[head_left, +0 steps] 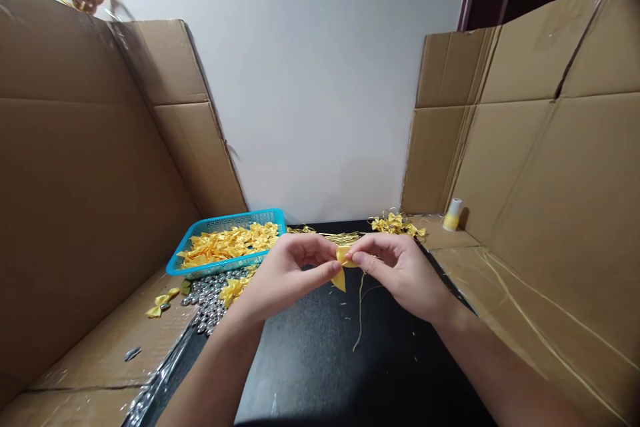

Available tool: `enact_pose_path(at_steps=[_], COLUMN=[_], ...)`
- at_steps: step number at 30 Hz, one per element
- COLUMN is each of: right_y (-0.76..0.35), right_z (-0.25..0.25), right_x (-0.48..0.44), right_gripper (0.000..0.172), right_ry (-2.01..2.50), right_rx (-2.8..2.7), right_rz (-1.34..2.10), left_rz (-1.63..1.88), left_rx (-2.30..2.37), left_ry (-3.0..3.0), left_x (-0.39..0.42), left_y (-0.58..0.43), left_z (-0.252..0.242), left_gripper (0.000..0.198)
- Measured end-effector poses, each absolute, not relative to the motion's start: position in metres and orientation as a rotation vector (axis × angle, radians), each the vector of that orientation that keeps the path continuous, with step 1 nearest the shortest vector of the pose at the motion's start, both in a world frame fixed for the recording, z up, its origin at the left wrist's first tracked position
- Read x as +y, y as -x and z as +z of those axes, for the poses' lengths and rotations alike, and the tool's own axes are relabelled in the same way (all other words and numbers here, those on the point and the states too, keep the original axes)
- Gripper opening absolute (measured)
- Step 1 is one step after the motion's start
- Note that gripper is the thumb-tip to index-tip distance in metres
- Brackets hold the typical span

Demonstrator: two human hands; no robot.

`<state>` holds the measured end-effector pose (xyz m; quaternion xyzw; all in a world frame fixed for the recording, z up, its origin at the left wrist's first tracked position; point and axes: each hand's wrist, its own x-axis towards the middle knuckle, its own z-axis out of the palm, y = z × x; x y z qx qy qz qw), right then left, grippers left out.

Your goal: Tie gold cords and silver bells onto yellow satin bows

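Observation:
Above the black tabletop (305, 360), a small yellow ribbon bow (340, 279) is pinched between both hands. My left hand (287, 273) has thumb and fingertips closed on its left side. From the right, my right hand (403, 273) grips it between thumb and index finger. One pointed ribbon tail hangs below the fingers; the middle of the bow is partly covered by the fingertips. A thin gold cord (360, 320) trails just below the right hand, and whether it is joined to the bow I cannot tell.
A blue basket (173, 268) of yellow bows stands back left, with silver beads (210, 297) in front. More bows (395, 223) and gold cords (343, 238) lie at the back. A thread spool (451, 215) stands right. Cardboard walls (555, 167) flank both sides.

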<state>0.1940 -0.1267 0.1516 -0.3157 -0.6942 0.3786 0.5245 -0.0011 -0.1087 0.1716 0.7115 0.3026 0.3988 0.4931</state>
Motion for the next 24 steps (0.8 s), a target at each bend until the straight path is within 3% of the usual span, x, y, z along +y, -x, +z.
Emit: enact_pose_path(at_steps=[17, 24], right_y=[-0.193, -0.196], right_z=[0.153, 0.144], right_x=[-0.126, -0.128], right_gripper=[0.017, 0.01], right_ry=[0.674, 0.705], right_rx=[-1.518, -1.507], right_rz=[0.997, 0.505], left_rz=[0.918, 1.072], left_rx=[0.642, 0.641], left_ry=[-1.53, -1.522], left_x=[-0.109, -0.109], left_y=[-0.01, -0.016], left_z=[0.167, 0.168], left_gripper=[0.025, 0.027])
